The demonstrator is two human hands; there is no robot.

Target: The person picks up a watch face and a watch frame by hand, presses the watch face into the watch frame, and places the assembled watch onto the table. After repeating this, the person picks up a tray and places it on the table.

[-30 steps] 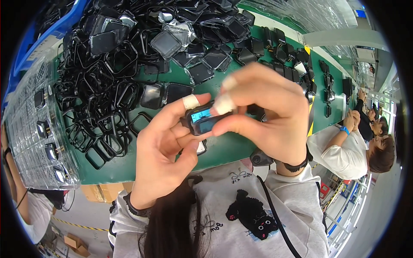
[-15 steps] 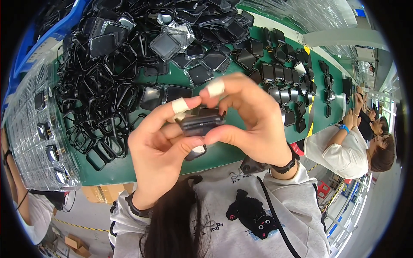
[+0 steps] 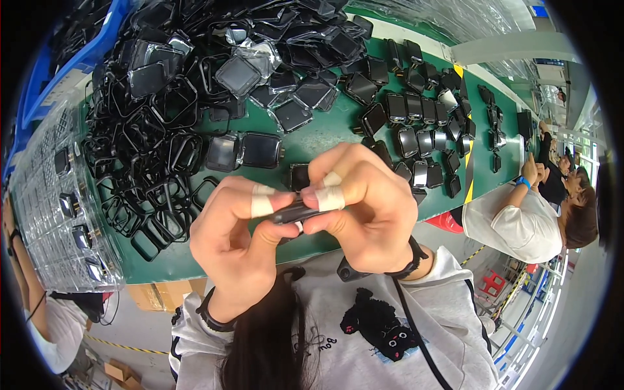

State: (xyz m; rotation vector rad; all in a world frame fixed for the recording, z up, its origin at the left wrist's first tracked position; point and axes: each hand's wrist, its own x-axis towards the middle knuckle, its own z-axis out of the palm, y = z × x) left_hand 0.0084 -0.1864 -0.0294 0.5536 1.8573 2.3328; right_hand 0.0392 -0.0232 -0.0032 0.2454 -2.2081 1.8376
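Observation:
Between both hands, above the table's near edge, is a small black watch-like case (image 3: 294, 213), seen almost edge-on. My left hand (image 3: 235, 237) pinches its left end between thumb and fingers. My right hand (image 3: 367, 211) grips the other end the same way, its thumb underneath. White tape wraps fingers on each hand. Just beyond the hands lies another dark case (image 3: 299, 175), partly hidden by the fingers. Two black screen units (image 3: 260, 150) rest side by side on the green table (image 3: 318, 140). Left of them is a heap of black square frames (image 3: 159, 224).
Film-wrapped screens (image 3: 238, 76) are piled at the back. Rows of black watch-like units (image 3: 408, 141) stand at right, beside yellow-black tape (image 3: 469, 170). A clear plastic tray (image 3: 49, 250) and blue bin (image 3: 83, 55) are at left. Co-workers (image 3: 504, 214) sit on both sides.
The black case has tilted to nearly edge-on and dropped slightly nearer. My fingers have curled in, both index fingers coming down onto its top; the right hand has moved lower.

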